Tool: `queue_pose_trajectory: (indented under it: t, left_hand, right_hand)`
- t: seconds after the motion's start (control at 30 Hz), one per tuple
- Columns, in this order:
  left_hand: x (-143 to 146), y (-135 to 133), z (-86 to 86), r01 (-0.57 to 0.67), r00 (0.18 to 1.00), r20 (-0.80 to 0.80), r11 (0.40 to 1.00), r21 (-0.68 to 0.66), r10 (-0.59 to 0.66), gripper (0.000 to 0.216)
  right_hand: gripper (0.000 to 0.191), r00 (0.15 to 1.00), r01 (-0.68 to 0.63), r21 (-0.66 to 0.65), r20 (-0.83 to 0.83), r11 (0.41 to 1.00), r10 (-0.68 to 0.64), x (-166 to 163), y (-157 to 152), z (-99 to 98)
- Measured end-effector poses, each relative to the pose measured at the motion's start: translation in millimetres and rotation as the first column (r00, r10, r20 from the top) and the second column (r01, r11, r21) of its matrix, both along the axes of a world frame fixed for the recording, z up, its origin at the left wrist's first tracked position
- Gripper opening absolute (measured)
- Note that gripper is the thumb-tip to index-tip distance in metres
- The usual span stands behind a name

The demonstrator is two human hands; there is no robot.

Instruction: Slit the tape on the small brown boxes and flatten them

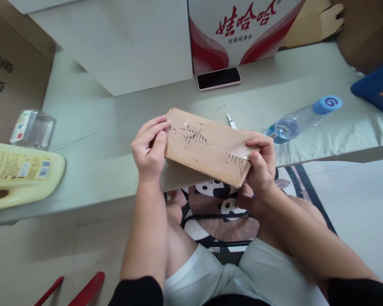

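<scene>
Between both hands I hold a small brown cardboard box [207,146], tilted, with its right end lower. Its upper face is torn in places, baring the corrugated layer, and shiny clear tape shows at the right end. My left hand [151,146] is closed on the box's left end, thumb and fingers pinching the edge. Gripping the right end is my right hand [261,159], its thumb on the top face. Just behind the box, a thin white-and-grey tool [231,120] lies on the table, partly hidden by the box.
On the cloth-covered table [115,127] lie a phone [218,79], a water bottle [303,119], a clear plastic container [35,127] and a yellow jug [22,174]. Large cartons [242,34] stand behind. A blue object [378,87] is at right. A panda-patterned mat [220,204] lies below.
</scene>
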State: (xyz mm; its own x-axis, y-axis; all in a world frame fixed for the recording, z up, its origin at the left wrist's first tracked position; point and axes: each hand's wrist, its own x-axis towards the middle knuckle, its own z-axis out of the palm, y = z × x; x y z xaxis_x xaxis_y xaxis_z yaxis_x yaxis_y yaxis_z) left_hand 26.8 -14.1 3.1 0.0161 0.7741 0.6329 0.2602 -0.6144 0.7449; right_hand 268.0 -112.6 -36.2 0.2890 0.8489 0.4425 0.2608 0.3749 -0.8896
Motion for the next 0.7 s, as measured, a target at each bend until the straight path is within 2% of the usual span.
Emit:
queue_pose_trajectory:
  t: [0.17,0.3,0.5,0.6,0.7]
  left_hand:
    - [-0.8,1.1,-3.2,0.062,0.998,0.017,0.998,-0.012,-0.062,0.031]
    - [-0.7,1.5,-2.7,0.058,0.998,-0.003,0.998,-0.038,-0.058,0.03]
    - [1.3,0.6,1.6,0.002,0.999,-0.048,0.996,-0.086,-0.007,0.027]
    - [0.9,0.5,4.1,-0.025,0.997,-0.077,0.994,-0.102,0.017,0.027]
    - [-0.3,1.7,5.0,-0.056,0.996,-0.078,0.993,-0.107,0.048,0.026]
  right_hand:
    - [0.039,1.0,-0.029,0.086,0.005,0.996,0.028,-0.6,0.7,0.9]
    - [0.038,0.996,-0.085,0.116,0.042,0.99,0.081,1.4,-0.5,-0.1]
    - [0.041,0.986,-0.096,0.095,0.142,0.991,0.082,7.3,0.3,-2.5]
    - [0.046,0.985,-0.135,0.103,0.119,0.985,0.123,10.3,1.8,-4.6]
    - [0.056,0.982,-0.178,0.05,0.068,0.983,0.175,13.9,3.3,-8.3]
